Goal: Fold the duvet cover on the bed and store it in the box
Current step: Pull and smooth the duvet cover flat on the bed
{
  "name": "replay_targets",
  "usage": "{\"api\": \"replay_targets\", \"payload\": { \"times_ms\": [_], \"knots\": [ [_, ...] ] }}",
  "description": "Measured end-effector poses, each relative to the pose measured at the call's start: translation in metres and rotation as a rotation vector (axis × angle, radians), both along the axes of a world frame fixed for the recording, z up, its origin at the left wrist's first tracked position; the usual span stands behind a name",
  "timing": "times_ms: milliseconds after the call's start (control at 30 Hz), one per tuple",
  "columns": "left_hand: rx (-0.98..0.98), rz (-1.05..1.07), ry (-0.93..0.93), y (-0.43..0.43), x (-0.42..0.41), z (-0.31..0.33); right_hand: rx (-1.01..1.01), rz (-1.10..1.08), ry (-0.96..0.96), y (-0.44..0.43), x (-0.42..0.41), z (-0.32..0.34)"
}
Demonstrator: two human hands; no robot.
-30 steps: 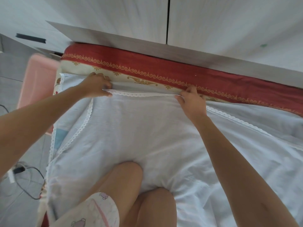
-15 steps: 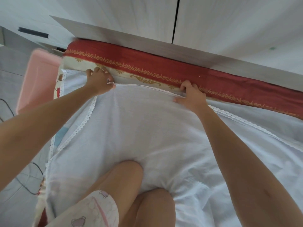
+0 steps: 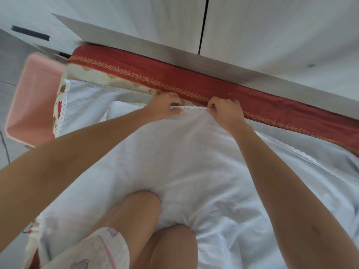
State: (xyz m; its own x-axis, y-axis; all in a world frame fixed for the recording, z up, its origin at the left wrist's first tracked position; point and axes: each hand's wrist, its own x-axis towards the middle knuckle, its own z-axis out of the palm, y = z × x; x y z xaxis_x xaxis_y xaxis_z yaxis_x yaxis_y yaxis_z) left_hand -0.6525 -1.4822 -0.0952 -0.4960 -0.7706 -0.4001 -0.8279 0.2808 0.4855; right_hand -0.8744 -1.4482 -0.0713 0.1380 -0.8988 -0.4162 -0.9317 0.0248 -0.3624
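A pink box [image 3: 35, 105] stands on the floor just beside the far left corner of the bed [image 3: 281, 109], open and with no cloth in it, so storing is a later step. The fold is the step in hand. The white duvet cover [image 3: 184, 156] lies spread over most of the bed, reaching from the person's knees [image 3: 141, 206] up to the far edge, with one layer already lying over another near the far left corner.

The left arm stretches forward across the cover, and the left hand [image 3: 165, 107] lies knuckles up, thumb and fingers pinching the lace trim [image 3: 194, 107] of the upper layer. A short, taut run of trim spans between the hands. The right arm reaches in from the near right, and the right hand [image 3: 225, 111] curls its fingers round the same trim, close to the bed's red border.

The next move probably calls for both pinches to travel together and level, so the trim stays straight as the layer is squared up or folded again.
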Motion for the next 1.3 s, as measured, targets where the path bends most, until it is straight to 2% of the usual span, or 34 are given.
{"api": "replay_targets", "payload": {
  "times_ms": [167, 233, 300, 433, 533, 600, 700, 767, 900, 1000, 1300],
  "knots": [
    [0.110, 0.248, 0.079, -0.005, -0.030, -0.004, 0.102, -0.104, -0.064, 0.010, -0.004, -0.013],
    [0.155, 0.318, 0.095, -0.008, -0.033, -0.002, 0.123, -0.052, 0.004, 0.014, -0.011, -0.016],
    [0.181, 0.376, 0.071, -0.008, -0.035, -0.002, 0.049, -0.047, 0.114, 0.017, -0.022, -0.020],
    [0.128, 0.457, -0.005, -0.003, -0.043, -0.006, -0.033, -0.252, 0.210, 0.020, -0.062, -0.022],
    [-0.099, 0.261, -0.186, 0.013, -0.055, -0.008, -0.121, -0.392, 0.117, 0.041, -0.101, -0.012],
    [-0.229, 0.147, -0.215, 0.025, -0.063, -0.013, -0.196, -0.319, 0.137, 0.065, -0.124, -0.003],
    [-0.295, 0.121, -0.225, 0.040, -0.074, -0.024, -0.040, -0.240, 0.246, 0.102, -0.154, 0.006],
    [-0.304, 0.143, -0.244, 0.051, -0.077, -0.032, 0.068, -0.337, 0.346, 0.123, -0.172, 0.007],
    [-0.396, 0.077, -0.214, 0.050, -0.079, -0.034, 0.074, -0.575, 0.435, 0.147, -0.197, 0.001],
    [-0.430, 0.045, -0.214, 0.045, -0.077, -0.034, 0.003, -0.768, 0.346, 0.142, -0.206, -0.005],
    [-0.374, 0.023, -0.270, 0.043, -0.082, -0.045, -0.133, -1.083, 0.084, 0.127, -0.212, -0.031]
  ]
}}
